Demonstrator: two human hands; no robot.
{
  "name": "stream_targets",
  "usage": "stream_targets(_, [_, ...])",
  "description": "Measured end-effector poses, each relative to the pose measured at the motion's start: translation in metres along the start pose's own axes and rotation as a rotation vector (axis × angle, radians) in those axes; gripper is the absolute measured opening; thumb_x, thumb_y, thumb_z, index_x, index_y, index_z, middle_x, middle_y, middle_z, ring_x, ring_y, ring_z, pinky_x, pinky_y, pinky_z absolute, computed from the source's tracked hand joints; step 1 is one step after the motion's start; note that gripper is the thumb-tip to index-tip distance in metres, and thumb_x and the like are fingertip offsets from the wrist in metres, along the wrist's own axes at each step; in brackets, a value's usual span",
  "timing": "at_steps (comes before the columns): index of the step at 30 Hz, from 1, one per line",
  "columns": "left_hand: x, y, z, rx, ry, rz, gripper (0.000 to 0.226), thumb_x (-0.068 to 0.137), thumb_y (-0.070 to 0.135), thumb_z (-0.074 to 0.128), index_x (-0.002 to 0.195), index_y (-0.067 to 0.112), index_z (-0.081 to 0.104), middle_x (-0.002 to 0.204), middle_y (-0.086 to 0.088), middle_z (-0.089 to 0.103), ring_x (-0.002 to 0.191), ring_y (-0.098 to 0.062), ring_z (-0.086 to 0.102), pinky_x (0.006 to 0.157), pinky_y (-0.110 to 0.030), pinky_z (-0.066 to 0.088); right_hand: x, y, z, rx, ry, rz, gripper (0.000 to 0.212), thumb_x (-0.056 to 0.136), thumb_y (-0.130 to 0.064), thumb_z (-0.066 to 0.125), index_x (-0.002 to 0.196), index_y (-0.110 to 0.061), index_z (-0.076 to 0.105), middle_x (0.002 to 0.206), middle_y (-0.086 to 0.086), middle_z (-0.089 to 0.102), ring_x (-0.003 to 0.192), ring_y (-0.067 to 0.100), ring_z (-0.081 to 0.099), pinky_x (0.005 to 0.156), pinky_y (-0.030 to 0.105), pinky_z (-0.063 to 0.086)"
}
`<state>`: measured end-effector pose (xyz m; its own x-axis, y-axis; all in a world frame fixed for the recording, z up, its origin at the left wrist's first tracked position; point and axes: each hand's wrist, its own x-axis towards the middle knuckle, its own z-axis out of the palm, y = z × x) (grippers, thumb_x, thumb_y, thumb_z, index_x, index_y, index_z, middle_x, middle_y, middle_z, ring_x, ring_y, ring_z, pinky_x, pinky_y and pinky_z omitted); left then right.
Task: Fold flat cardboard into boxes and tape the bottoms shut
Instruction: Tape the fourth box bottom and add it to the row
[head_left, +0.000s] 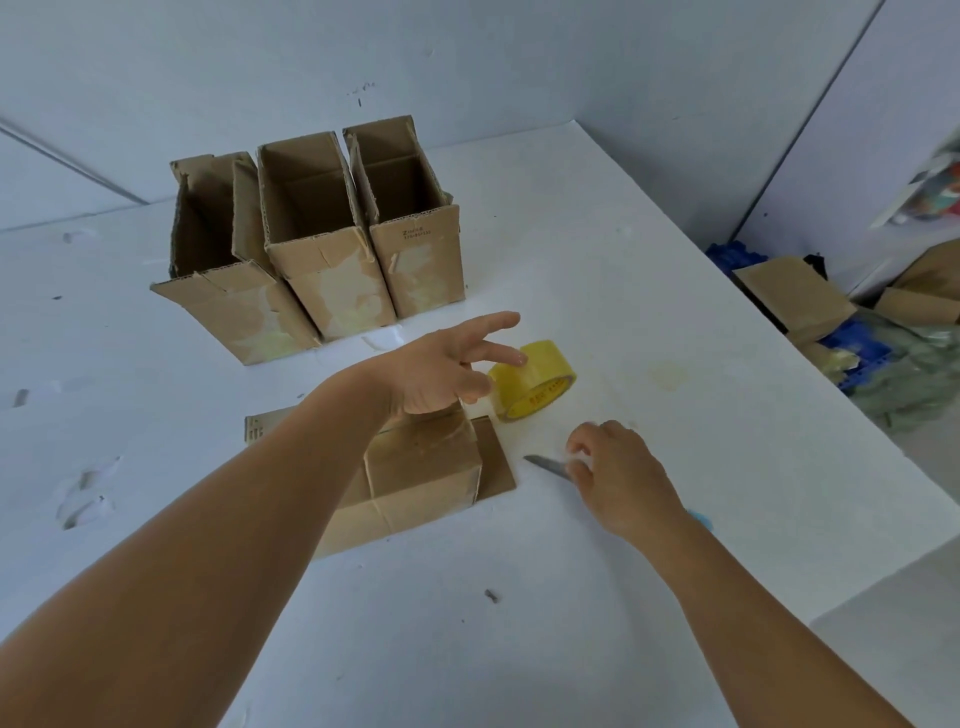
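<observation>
A cardboard box (415, 478) lies on its side on the white table (623, 291), its taped bottom facing me and a flap flat beside it. My left hand (447, 369) hovers above the box's far end with fingers spread, a fingertip touching the yellow tape roll (540, 384), which rests just right of the box. Holding a knife (545, 466) with a blue handle, my right hand (618, 478) keeps the blade pointing left toward the box. Three open boxes (311, 244) stand side by side at the back of the table.
On the floor to the right of the table lie flat cardboard pieces (795, 296), blue plastic items (857, 348) and greenish bags (924, 374). The table's right edge runs diagonally near my right arm. White walls close the back.
</observation>
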<state>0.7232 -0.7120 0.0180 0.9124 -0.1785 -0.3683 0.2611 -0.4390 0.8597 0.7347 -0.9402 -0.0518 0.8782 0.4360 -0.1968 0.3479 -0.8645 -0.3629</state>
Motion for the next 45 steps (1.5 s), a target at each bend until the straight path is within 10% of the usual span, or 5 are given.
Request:
stream_targets(5, [0.000,0.002,0.003,-0.003,0.025,0.005,0.077,0.086,-0.008,0.048,0.142,0.040,0.028,0.132,0.010,0.056,0.077,-0.007,0.053,0.080,-0.025,0.041,0.002,-0.032,-0.016,0.950,0.110,0.177,0.029,0.089,-0.042,0.055,0.114,-0.036,0.043,0.098,-0.004,0.064,0.090,0.012,0.062,0.079,0.029,0.050])
stream_targets(11, [-0.003,0.004,0.007,0.023,0.020,-0.002,0.077,0.086,-0.007,0.048,0.144,0.040,0.029,0.132,0.012,0.056,0.093,-0.011,0.055,0.081,-0.022,0.041,0.022,-0.055,-0.006,1.478,0.116,0.294,0.028,0.082,-0.028,0.070,0.104,-0.034,0.053,0.110,0.010,0.066,0.101,0.025,0.066,0.089,0.036,0.055])
stream_targets(25, [-0.008,0.006,0.011,0.083,0.194,0.014,0.076,0.089,-0.001,0.050,0.143,0.044,0.023,0.119,0.003,0.054,0.069,-0.006,0.053,0.075,-0.020,0.045,0.042,-0.030,-0.027,0.777,0.636,0.165,0.017,0.083,-0.013,0.060,0.099,-0.019,0.056,0.073,-0.016,0.053,0.071,0.012,0.055,0.067,0.020,0.041])
stream_targets(35, [-0.006,0.003,0.011,-0.073,0.186,0.058,0.062,0.090,0.006,0.041,0.143,0.035,0.026,0.119,0.000,0.059,0.098,-0.025,0.063,0.093,-0.010,0.028,0.052,0.002,-0.015,0.103,0.287,-0.031,0.025,0.092,-0.016,0.048,0.115,-0.022,0.056,0.113,0.002,0.061,0.101,0.026,0.057,0.074,0.031,0.042])
stream_targets(45, [-0.012,0.005,0.013,-0.102,0.189,0.122,0.067,0.081,0.027,0.030,0.147,0.032,0.020,0.133,0.005,0.054,0.085,-0.016,0.065,0.108,-0.027,0.030,0.028,-0.060,-0.016,0.909,-0.021,0.093,0.066,0.076,-0.067,0.046,0.094,-0.005,0.061,0.085,0.015,0.060,0.081,0.016,0.055,0.073,0.042,0.048])
